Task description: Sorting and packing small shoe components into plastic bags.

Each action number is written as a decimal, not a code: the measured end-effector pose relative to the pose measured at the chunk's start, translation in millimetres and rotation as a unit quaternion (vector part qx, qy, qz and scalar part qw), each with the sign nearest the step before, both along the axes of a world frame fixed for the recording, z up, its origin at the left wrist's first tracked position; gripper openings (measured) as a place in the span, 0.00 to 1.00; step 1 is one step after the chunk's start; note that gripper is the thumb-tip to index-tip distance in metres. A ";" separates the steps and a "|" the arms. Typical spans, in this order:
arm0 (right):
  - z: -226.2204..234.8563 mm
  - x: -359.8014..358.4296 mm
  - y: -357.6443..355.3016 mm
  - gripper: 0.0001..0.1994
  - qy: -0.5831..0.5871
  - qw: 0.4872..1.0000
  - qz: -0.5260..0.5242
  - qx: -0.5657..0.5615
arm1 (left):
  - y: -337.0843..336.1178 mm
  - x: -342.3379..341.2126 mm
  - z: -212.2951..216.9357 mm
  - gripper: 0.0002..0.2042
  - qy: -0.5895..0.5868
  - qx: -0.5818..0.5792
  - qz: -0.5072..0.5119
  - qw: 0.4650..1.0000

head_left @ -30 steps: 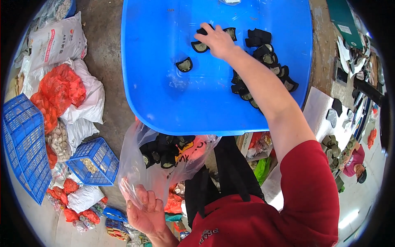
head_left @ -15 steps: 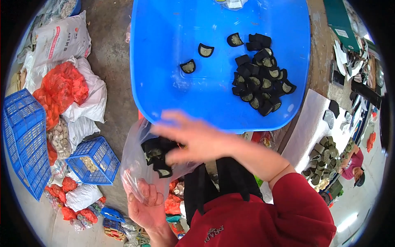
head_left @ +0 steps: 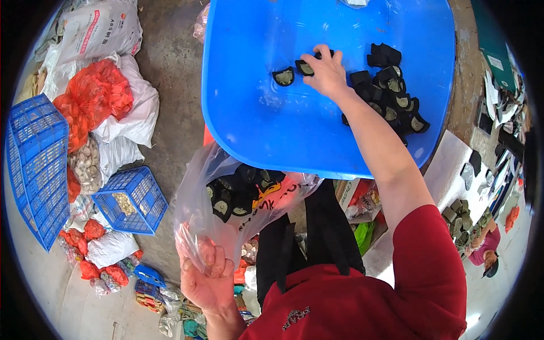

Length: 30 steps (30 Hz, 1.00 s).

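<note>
A large blue plastic tub [head_left: 255,133] lies in front of me. My right hand [head_left: 328,72] reaches down into it, its fingers curled over black D-shaped shoe heels [head_left: 304,68]; part of one is hidden under the fingertips. Just left of these lies a single shoe heel [head_left: 283,76]. A heap of shoe heels [head_left: 391,96] sits on the tub's right side, partly covered by my forearm. Against the tub's near edge hangs a clear plastic bag [head_left: 190,192] with several black heels [head_left: 232,192] inside. My left hand [head_left: 208,277] grips the bag's lower left edge, fingers closed.
On the left stand a tall blue crate [head_left: 37,170], a smaller blue crate [head_left: 133,198], red bags [head_left: 105,90] and white sacks [head_left: 133,113]. At right, a white-covered table [head_left: 447,164] bears green-grey pieces [head_left: 462,221]; another person [head_left: 486,249] is beside it.
My right hand has moved from above the bag into the tub, and two loose heels there have shifted left under it. My left hand keeps the bag. The whole view has shifted slightly.
</note>
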State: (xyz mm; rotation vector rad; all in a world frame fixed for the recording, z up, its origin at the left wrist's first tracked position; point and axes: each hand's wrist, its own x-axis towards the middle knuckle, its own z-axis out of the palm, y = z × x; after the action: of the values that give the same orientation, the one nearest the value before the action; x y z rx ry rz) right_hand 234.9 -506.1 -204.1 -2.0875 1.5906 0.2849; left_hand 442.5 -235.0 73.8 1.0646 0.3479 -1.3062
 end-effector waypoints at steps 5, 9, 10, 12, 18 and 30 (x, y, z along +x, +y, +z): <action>22.8 -18.8 22.6 0.29 -0.268 0.948 -0.166 0.053 | 0.1 -0.2 -3.5 0.27 0.013 -0.016 -0.014 1.000; 125.6 22.0 93.0 0.29 -0.483 0.845 -0.006 0.232 | -3.4 -2.6 2.9 0.27 -0.003 0.042 0.035 0.999; 142.4 34.3 113.6 0.30 -0.483 0.840 0.016 0.247 | -3.7 -2.8 1.6 0.26 -0.007 0.030 0.023 0.999; 173.0 54.5 149.4 0.32 -0.445 0.859 0.065 0.246 | -1.6 -2.0 1.1 0.26 -0.010 0.019 0.009 1.000; 124.1 -3.1 70.1 0.30 -0.244 0.968 -0.008 -0.065 | 8.4 3.2 -3.0 0.25 -0.001 0.016 0.014 1.000; 31.3 -89.3 13.6 0.24 0.084 0.996 -0.031 -0.021 | 7.4 -0.5 -5.1 0.25 -0.005 -0.003 -0.010 1.000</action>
State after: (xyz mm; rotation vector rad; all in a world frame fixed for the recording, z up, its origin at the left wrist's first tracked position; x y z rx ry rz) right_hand 145.6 -492.6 -172.8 -2.0875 1.7700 0.4177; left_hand 442.0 -227.6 68.7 1.0728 0.3266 -1.3182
